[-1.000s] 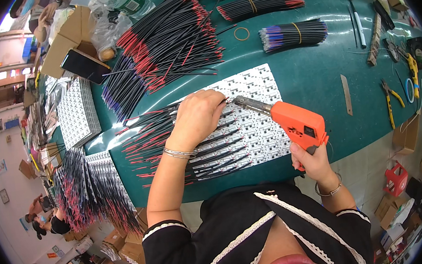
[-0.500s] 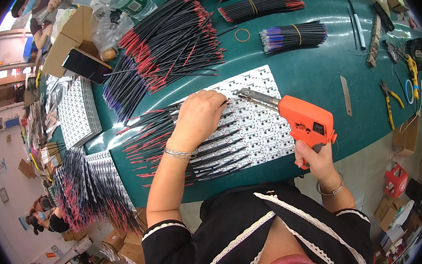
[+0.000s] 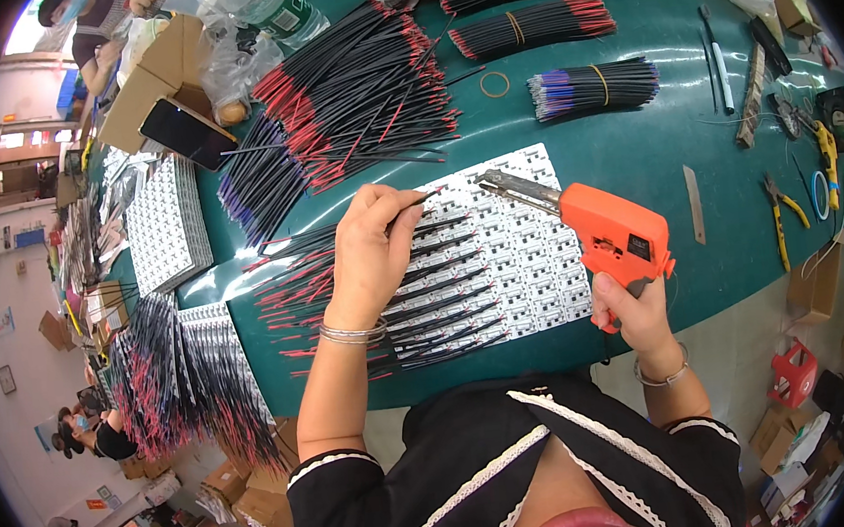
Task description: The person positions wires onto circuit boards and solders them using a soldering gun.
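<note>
The left hand (image 3: 369, 258) pinches a thin black wire (image 3: 415, 204) between thumb and fingertips, holding it over the white circuit-board panel (image 3: 517, 255) that lies near the front edge of the green bench (image 3: 632, 135). The wire's free end points toward the metal tip of the orange soldering gun (image 3: 600, 233), which the right hand (image 3: 632, 310) grips by its handle just beyond the panel's right end; the gun's barrel slants across the panel's upper right part, its tip close to the wire's end, though whether they touch cannot be told. A row of black wires with red ends (image 3: 365, 304) already lies across the panel, running off its left side under the left wrist.

Toward the back of the bench sits a big loose heap of black-and-red wires (image 3: 357, 98), and behind it, near the far edge, two banded bundles of red-tipped wires (image 3: 532, 23). A banded bundle with blue tips (image 3: 592, 88) lies right of the heap, a loose rubber band (image 3: 495, 83) between them. At the right end of the bench lie yellow-handled pliers (image 3: 778, 222). A stack of white panels (image 3: 166, 226) rests at the left end, near a dark phone (image 3: 188, 133).
</note>
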Tool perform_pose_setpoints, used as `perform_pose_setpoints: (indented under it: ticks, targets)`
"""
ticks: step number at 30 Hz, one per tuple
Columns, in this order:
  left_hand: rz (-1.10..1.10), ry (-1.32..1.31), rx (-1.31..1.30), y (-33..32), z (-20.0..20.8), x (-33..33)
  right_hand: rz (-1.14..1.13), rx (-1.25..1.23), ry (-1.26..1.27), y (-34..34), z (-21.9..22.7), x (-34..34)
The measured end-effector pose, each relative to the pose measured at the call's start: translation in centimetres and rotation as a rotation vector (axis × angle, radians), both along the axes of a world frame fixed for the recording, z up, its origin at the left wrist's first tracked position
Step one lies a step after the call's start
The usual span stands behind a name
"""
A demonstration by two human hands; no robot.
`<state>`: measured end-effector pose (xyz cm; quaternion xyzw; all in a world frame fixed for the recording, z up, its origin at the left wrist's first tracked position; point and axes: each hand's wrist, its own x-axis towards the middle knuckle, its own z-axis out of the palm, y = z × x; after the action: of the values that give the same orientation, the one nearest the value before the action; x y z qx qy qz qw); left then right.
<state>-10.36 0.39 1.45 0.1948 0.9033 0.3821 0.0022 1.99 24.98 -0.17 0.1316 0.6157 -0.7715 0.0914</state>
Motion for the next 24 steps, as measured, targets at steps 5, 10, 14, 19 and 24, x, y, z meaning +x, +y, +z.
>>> perform_pose_setpoints:
  ticks: [5, 10, 14, 19, 24]
  targets:
    - [0.037, -0.075, -0.053, 0.6, 0.2, -0.6, 0.019, -0.03, 0.012, -0.4, -0.2, -0.6]
    - [0.069, -0.167, -0.103, 0.9, -0.6, -1.1, -0.001, -0.017, 0.031, -0.5, -0.5, -0.7]
    - [0.01, -0.113, -0.04, 0.9, -1.6, -1.2, 0.002, -0.005, 0.036, -0.5, -0.6, -0.8]
    - [-0.049, -0.103, -0.075, 1.4, -1.5, -1.4, 0.02, -0.007, 0.016, -0.5, -0.6, -0.6]
    - [-0.008, -0.146, -0.107, 1.6, -2.1, -1.4, 0.017, 0.007, -0.015, -0.7, -0.6, -0.5]
